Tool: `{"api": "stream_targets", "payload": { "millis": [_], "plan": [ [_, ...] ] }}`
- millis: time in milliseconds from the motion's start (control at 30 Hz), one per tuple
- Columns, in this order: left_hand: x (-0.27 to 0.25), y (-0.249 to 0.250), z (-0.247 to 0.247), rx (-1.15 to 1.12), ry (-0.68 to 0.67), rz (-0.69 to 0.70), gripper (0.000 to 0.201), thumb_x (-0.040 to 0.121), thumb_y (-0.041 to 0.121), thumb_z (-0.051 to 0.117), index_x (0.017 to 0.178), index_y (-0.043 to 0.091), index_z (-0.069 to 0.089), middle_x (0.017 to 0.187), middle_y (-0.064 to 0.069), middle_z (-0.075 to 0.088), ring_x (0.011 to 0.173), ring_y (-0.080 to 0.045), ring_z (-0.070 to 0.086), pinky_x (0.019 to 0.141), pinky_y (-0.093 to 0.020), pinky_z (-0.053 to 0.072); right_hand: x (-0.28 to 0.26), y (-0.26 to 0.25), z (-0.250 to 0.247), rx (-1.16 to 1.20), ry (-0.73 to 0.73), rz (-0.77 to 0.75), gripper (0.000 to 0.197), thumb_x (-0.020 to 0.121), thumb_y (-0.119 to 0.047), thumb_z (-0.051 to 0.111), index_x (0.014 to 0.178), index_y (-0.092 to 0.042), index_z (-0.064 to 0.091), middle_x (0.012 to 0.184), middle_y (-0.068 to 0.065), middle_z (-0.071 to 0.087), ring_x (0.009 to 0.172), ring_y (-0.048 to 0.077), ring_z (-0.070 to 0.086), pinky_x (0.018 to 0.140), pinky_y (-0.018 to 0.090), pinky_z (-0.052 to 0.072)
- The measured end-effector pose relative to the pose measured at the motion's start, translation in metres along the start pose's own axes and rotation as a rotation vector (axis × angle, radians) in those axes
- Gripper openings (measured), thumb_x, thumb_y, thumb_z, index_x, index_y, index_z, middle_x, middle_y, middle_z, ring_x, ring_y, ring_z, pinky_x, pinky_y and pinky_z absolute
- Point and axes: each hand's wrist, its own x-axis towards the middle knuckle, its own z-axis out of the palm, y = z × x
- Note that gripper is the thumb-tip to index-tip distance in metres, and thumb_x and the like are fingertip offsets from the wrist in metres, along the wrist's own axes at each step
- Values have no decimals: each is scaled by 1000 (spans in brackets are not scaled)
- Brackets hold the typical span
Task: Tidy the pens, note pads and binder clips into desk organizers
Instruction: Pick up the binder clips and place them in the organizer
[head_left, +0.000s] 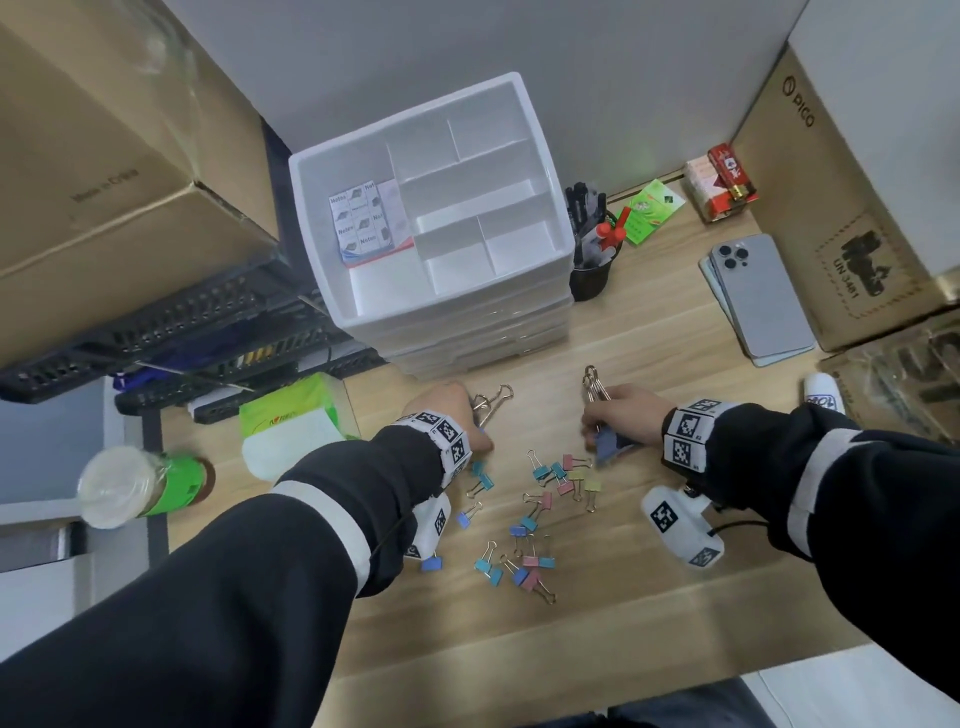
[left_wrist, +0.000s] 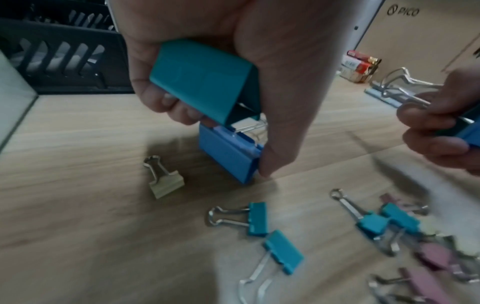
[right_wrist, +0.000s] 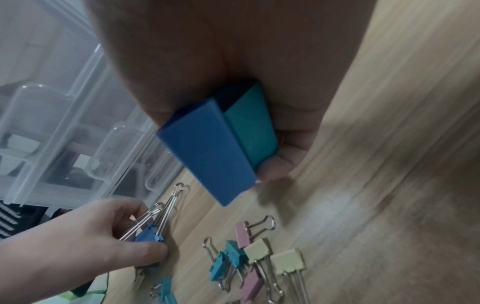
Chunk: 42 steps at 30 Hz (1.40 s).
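Observation:
My left hand (head_left: 462, 415) grips two large binder clips, a teal clip (left_wrist: 205, 82) stacked over a blue clip (left_wrist: 226, 158) whose lower edge touches the wooden desk (head_left: 649, 597). My right hand (head_left: 608, 423) grips another pair, a blue clip (right_wrist: 207, 152) and a teal clip (right_wrist: 253, 125), with their wire handles sticking up. Several small coloured binder clips (head_left: 540, 512) lie scattered on the desk between and below both hands. The white organizer (head_left: 543, 156) stands behind, with note pads (head_left: 363, 221) in its left compartment. Pens fill a black cup (head_left: 589, 280) to its right.
Two stacked phones (head_left: 761, 296) lie at right, beside cardboard boxes (head_left: 852, 208) and cigarette packs (head_left: 722, 182). A tissue pack (head_left: 291, 423) and a green cup (head_left: 150, 486) sit at left, below black crates (head_left: 208, 332). A small beige clip (left_wrist: 166, 181) lies near my left hand.

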Motion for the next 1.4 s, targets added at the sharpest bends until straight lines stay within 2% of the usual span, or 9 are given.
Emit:
{"api": "stream_targets", "payload": {
  "millis": [67, 133, 200, 367, 600, 800, 1033, 1200, 1400],
  "plan": [
    [-8, -1, 0, -66, -9, 16, 44, 59, 48, 76, 93, 23, 63, 86, 4, 67, 76, -16, 64, 67, -28, 56, -3, -4, 2, 8, -45, -46, 13, 74, -17, 68, 80, -7, 62, 80, 24, 69, 78, 34, 65, 91, 58, 53],
    [-20, -2, -1, -116, 4, 49, 51, 60, 54, 76, 98, 24, 58, 90, 6, 61, 80, -15, 61, 67, -28, 52, -12, -15, 5, 0, -21, -93, 13, 80, -19, 74, 84, -10, 66, 88, 26, 71, 78, 31, 64, 78, 43, 57],
    [-36, 0, -8, -116, 52, 96, 46, 66, 54, 74, 95, 24, 55, 87, 7, 58, 79, -15, 59, 63, -27, 47, -20, -27, 11, 14, 14, -128, 16, 84, -22, 75, 93, -10, 68, 84, 16, 71, 74, 24, 63, 64, 29, 52],
    [-67, 5, -44, -187, 147, 167, 44, 63, 51, 75, 89, 20, 57, 82, 5, 62, 75, -19, 59, 63, -29, 49, -36, -60, 29, 16, 28, -196, 17, 88, -28, 70, 84, -13, 64, 67, 8, 62, 51, 19, 48, 44, 20, 37],
    [-103, -8, -94, -210, 271, 207, 41, 61, 50, 74, 85, 20, 57, 80, 3, 64, 74, -20, 62, 63, -33, 53, -72, -121, 43, 12, 112, -421, 14, 90, -10, 64, 77, -13, 60, 67, 7, 58, 66, 22, 51, 58, 30, 41],
    [-123, -11, -132, -316, 370, 227, 51, 63, 62, 76, 84, 24, 50, 81, 6, 59, 70, -14, 57, 59, -30, 48, -104, -163, 34, -26, 183, -570, 12, 90, -15, 62, 79, -17, 60, 72, 5, 59, 68, 20, 55, 66, 30, 46],
    [-120, -1, -199, -651, 464, 277, 20, 99, 25, 42, 86, 12, 51, 86, -10, 55, 83, -26, 52, 72, -34, 39, -133, -221, -11, -148, 293, -675, 8, 92, -17, 59, 84, -17, 61, 71, 3, 61, 65, 18, 52, 55, 25, 46],
    [-99, 7, -234, -708, 627, 287, 15, 98, 19, 50, 87, 12, 57, 84, -9, 62, 78, -25, 57, 68, -29, 47, -131, -258, -46, -357, 427, -738, 9, 95, -21, 57, 94, -13, 61, 75, 3, 63, 63, 21, 57, 42, 17, 46],
    [-70, 20, -252, -581, 700, 264, 19, 95, 18, 56, 77, 16, 56, 77, -4, 60, 74, -24, 54, 67, -30, 42, -106, -270, -56, -548, 506, -752, 7, 92, -22, 54, 86, -21, 60, 80, 5, 65, 58, 20, 60, 62, 34, 56]
  ]
}}
